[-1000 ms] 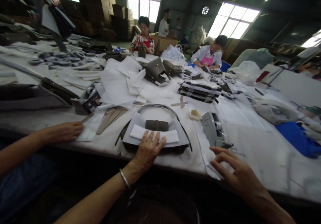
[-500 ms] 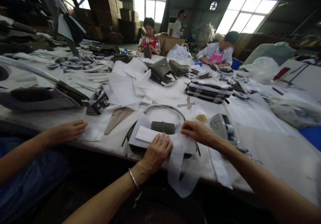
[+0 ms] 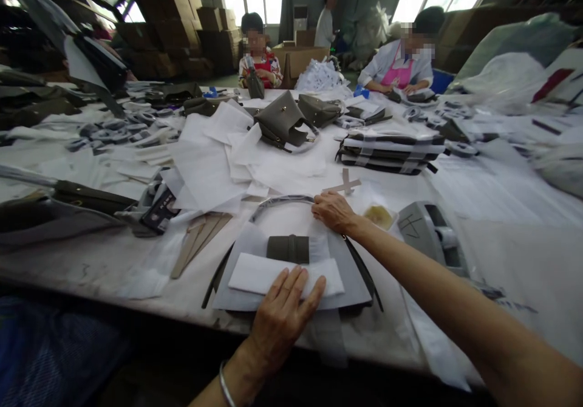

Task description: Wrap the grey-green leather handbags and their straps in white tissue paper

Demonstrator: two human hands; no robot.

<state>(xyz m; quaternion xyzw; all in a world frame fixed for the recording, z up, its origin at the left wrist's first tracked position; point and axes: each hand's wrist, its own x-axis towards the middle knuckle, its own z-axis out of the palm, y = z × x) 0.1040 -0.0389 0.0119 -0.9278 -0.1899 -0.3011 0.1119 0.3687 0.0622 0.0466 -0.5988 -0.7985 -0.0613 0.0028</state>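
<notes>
A dark olive handbag (image 3: pixel 358 311) lies on the table in front of me, covered by a thin white sheet (image 3: pixel 226 294). On that sheet rests a folded white foam strip (image 3: pixel 255 276), overlapping a dark olive flap (image 3: pixel 288 248). My left hand (image 3: pixel 285 310) lies with fingers spread over the strip, pressing its near edge. The bag's handle (image 3: pixel 277 200), wrapped in clear film, arches away from me. My right hand (image 3: pixel 334 211) has its fingers curled round the right side of this handle. What lies inside the right palm is hidden.
To the right are a tape dispenser (image 3: pixel 421 234) and a yellowish lump (image 3: pixel 379 216). Beige strips (image 3: pixel 198 243) lie left. Beyond are white sheets (image 3: pixel 200 158), wrapped flat bags (image 3: pixel 387 152) and an upright bag (image 3: pixel 282 118). Two seated co-workers face me across the table.
My right hand has moved from the bag's right side up onto the handle. My left hand has spread out on the strip. A neighbour's arm at the left has left the view.
</notes>
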